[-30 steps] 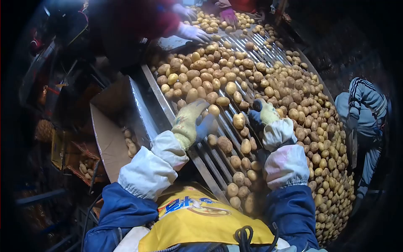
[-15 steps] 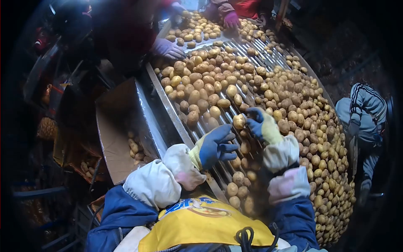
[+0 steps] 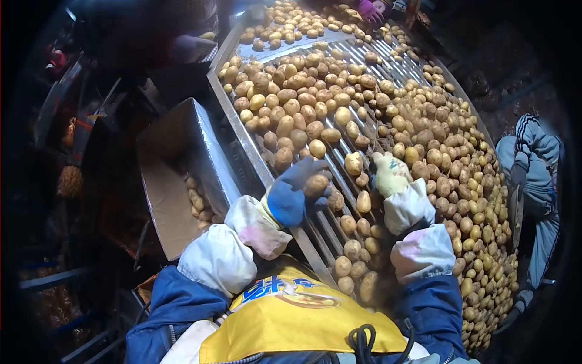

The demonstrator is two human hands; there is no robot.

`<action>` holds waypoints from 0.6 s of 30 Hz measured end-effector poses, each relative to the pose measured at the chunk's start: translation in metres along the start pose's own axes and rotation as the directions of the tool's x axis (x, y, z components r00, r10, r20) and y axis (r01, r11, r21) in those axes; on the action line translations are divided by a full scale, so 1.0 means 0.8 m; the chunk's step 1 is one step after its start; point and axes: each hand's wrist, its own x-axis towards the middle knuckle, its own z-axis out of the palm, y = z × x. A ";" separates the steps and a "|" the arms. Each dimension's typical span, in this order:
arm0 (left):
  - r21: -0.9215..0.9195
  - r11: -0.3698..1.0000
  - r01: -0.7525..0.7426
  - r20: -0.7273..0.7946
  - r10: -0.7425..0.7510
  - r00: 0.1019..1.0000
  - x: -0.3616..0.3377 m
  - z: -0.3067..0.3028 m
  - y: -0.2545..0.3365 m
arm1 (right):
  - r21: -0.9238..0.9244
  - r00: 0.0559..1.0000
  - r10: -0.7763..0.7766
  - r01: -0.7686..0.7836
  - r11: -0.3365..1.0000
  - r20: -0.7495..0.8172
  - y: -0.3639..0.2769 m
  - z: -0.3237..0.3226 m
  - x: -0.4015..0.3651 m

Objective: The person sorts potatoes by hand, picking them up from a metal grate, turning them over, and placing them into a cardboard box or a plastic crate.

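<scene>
**Supervisor:** What did you record on the item in hand?

**Operator:** From my station, I logged one potato over the near part of the roller bed, just inside the side rail. The left hand, in a blue-palmed glove, was curled round it, with the fingers wrapped over the top.

**Supervisor:** And half a second earlier?

**Operator:** That hand was empty, with its fingers spread wide beside the rail. I judged the change to be a completed pick-up. A second back, it lay palm-down further up the bed.

**Supervisor:** The other hand?

**Operator:** The right hand lay back-up on the potatoes across the bed. I could not tell whether it held anything underneath. Earlier its fingertips were at a single potato, and I no longer saw that contact.

**Supervisor:** Surroundings?

**Operator:** A cardboard box stood against the outer side of the rail, with a few potatoes inside. The heap of potatoes lay further up the bed. A co-worker's gloved hand was at the far end.
</scene>
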 end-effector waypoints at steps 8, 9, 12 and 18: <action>-0.145 0.977 0.158 0.029 -0.156 0.987 0.018 -0.035 0.015 | 0.204 0.975 0.139 -0.174 0.963 0.174 -0.050 0.004 -0.025; -0.010 0.998 0.063 -0.009 -0.063 0.998 0.014 -0.032 0.010 | 0.211 0.972 0.139 -0.178 0.961 0.188 -0.052 0.000 -0.024; 0.110 0.993 -0.040 -0.026 0.043 0.999 0.004 -0.027 0.002 | 0.230 0.965 0.132 -0.185 0.955 0.228 -0.058 -0.011 -0.023; -0.151 0.977 0.148 0.023 -0.146 0.989 0.005 -0.009 0.007 | 0.409 0.964 0.038 -0.148 0.901 0.265 -0.046 -0.018 -0.020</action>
